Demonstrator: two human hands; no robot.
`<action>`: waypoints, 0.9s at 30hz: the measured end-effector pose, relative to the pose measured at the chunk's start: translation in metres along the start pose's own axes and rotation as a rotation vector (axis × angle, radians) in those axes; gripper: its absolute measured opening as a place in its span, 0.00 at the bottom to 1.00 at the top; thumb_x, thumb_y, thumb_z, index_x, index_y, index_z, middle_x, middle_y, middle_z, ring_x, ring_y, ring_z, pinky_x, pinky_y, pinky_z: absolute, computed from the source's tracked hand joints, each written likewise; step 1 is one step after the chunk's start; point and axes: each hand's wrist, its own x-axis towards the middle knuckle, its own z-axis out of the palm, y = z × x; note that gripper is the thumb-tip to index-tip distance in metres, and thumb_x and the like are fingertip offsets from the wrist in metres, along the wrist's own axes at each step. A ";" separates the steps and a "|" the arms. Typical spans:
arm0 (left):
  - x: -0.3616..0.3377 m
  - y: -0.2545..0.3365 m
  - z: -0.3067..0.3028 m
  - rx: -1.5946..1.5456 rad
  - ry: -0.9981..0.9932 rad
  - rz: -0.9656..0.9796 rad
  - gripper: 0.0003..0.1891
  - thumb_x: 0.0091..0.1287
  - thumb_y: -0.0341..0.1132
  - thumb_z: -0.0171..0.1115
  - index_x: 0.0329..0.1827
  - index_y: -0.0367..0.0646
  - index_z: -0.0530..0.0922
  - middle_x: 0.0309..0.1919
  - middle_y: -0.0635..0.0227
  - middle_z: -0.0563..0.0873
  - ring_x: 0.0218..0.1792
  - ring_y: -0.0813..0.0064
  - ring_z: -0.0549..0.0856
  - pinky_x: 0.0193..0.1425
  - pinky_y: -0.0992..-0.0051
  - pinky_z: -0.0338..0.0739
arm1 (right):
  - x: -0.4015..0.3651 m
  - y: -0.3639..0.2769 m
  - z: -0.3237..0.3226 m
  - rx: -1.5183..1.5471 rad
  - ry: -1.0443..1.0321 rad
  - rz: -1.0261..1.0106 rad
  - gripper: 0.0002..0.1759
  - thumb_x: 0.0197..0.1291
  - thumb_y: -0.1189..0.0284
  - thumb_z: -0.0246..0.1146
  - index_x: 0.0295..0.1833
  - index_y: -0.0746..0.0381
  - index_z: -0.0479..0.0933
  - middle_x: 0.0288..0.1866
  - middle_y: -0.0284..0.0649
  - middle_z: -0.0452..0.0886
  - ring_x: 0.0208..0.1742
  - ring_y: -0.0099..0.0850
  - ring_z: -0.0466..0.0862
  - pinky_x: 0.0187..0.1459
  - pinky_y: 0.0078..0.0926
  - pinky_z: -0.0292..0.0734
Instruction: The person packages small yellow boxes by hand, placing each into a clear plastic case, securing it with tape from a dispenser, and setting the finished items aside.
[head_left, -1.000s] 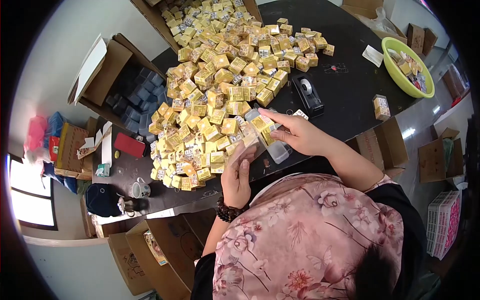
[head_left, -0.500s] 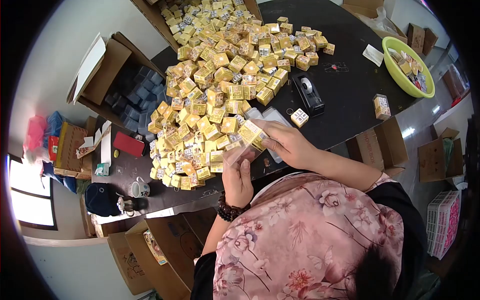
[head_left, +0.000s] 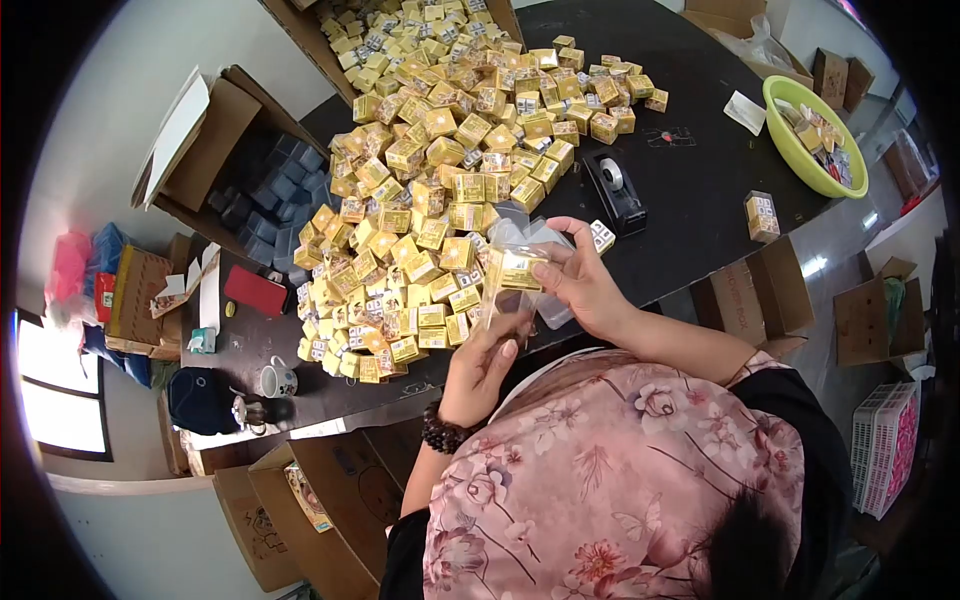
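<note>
My right hand (head_left: 590, 290) pinches a small yellow box (head_left: 519, 271) that sits inside a clear plastic case (head_left: 495, 292). My left hand (head_left: 482, 368), with a dark bead bracelet at its wrist, holds the lower end of the same case; its fingers are partly seen through the plastic. Just beyond my hands lies a large heap of small yellow boxes (head_left: 430, 200). More clear plastic cases (head_left: 548, 234) rest under and behind my right hand. A white block with printed squares (head_left: 601, 236) shows beside my right fingers.
A black tape dispenser (head_left: 615, 193), a small box (head_left: 761, 217) and a green basket (head_left: 776, 130) stand on the right of the black table (head_left: 690, 185). At the left are a carton of clear cases (head_left: 232, 160), a red item (head_left: 257, 289) and a mug (head_left: 278, 378).
The yellow box and its case have turned more upright between my hands. My right fingers have shifted up onto the box, and my left hand has tilted and moved slightly lower.
</note>
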 end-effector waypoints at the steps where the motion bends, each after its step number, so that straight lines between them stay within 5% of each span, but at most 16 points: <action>1: -0.009 -0.007 -0.016 -0.014 -0.059 -0.183 0.11 0.74 0.30 0.55 0.55 0.34 0.77 0.50 0.58 0.82 0.50 0.72 0.81 0.56 0.72 0.75 | 0.002 -0.004 -0.005 0.000 0.002 0.001 0.25 0.66 0.75 0.64 0.64 0.58 0.61 0.58 0.40 0.72 0.59 0.27 0.74 0.59 0.26 0.73; 2: -0.018 -0.014 -0.027 -0.027 -0.117 -0.366 0.11 0.73 0.31 0.57 0.53 0.34 0.78 0.49 0.59 0.83 0.50 0.72 0.82 0.56 0.72 0.76 | 0.004 -0.007 -0.009 -0.196 -0.086 -0.078 0.25 0.66 0.75 0.64 0.63 0.58 0.61 0.58 0.40 0.72 0.58 0.26 0.75 0.58 0.26 0.74; 3: -0.023 -0.010 -0.029 0.073 0.041 -0.341 0.12 0.70 0.30 0.61 0.54 0.35 0.78 0.49 0.60 0.83 0.50 0.74 0.82 0.54 0.74 0.77 | 0.005 -0.010 -0.009 -0.389 -0.174 -0.153 0.24 0.65 0.76 0.64 0.62 0.59 0.62 0.57 0.39 0.72 0.57 0.26 0.76 0.58 0.25 0.74; 5: -0.005 -0.003 -0.013 0.242 0.299 0.089 0.18 0.67 0.27 0.64 0.59 0.36 0.75 0.53 0.60 0.80 0.52 0.75 0.81 0.54 0.75 0.77 | 0.001 -0.017 0.000 -0.384 -0.229 -0.115 0.20 0.65 0.75 0.64 0.60 0.60 0.66 0.56 0.38 0.72 0.57 0.24 0.76 0.57 0.23 0.74; 6: 0.005 0.001 -0.003 0.031 0.322 0.085 0.26 0.63 0.23 0.67 0.65 0.37 0.69 0.57 0.60 0.77 0.55 0.75 0.80 0.57 0.74 0.78 | -0.001 -0.018 0.004 -0.454 -0.296 -0.056 0.18 0.66 0.76 0.63 0.60 0.62 0.69 0.57 0.40 0.72 0.59 0.25 0.75 0.59 0.24 0.73; 9: 0.016 -0.002 -0.005 -0.351 0.178 -0.009 0.33 0.62 0.20 0.67 0.69 0.38 0.64 0.59 0.62 0.75 0.57 0.73 0.79 0.59 0.73 0.78 | 0.001 -0.021 0.003 -0.570 -0.363 -0.006 0.16 0.67 0.76 0.62 0.59 0.64 0.74 0.59 0.42 0.71 0.62 0.26 0.73 0.60 0.25 0.73; 11: 0.019 -0.003 -0.011 -0.336 0.141 -0.008 0.31 0.61 0.18 0.66 0.67 0.38 0.65 0.58 0.63 0.76 0.58 0.73 0.79 0.56 0.74 0.79 | 0.005 -0.020 -0.006 -0.695 -0.431 -0.179 0.12 0.67 0.75 0.61 0.54 0.65 0.74 0.60 0.43 0.72 0.61 0.27 0.74 0.60 0.25 0.73; 14: 0.021 -0.009 -0.014 -0.363 -0.030 -0.066 0.29 0.60 0.17 0.65 0.64 0.37 0.65 0.59 0.62 0.74 0.57 0.73 0.79 0.53 0.76 0.81 | 0.002 -0.017 -0.001 -0.371 -0.336 -0.004 0.08 0.68 0.74 0.61 0.49 0.66 0.74 0.61 0.43 0.75 0.60 0.27 0.76 0.60 0.26 0.73; 19: 0.024 -0.008 0.005 -0.339 0.232 0.095 0.30 0.59 0.17 0.67 0.62 0.38 0.62 0.63 0.60 0.70 0.55 0.72 0.80 0.50 0.77 0.82 | 0.015 -0.029 0.002 -0.400 -0.309 0.058 0.06 0.66 0.77 0.62 0.45 0.65 0.74 0.56 0.41 0.80 0.58 0.27 0.79 0.59 0.26 0.75; 27: 0.022 -0.005 0.003 -0.050 0.164 0.073 0.34 0.58 0.17 0.68 0.65 0.38 0.61 0.63 0.60 0.71 0.53 0.72 0.81 0.50 0.76 0.81 | 0.020 -0.025 -0.010 -0.369 -0.292 0.111 0.08 0.64 0.82 0.62 0.49 0.67 0.81 0.52 0.40 0.82 0.56 0.28 0.81 0.58 0.26 0.77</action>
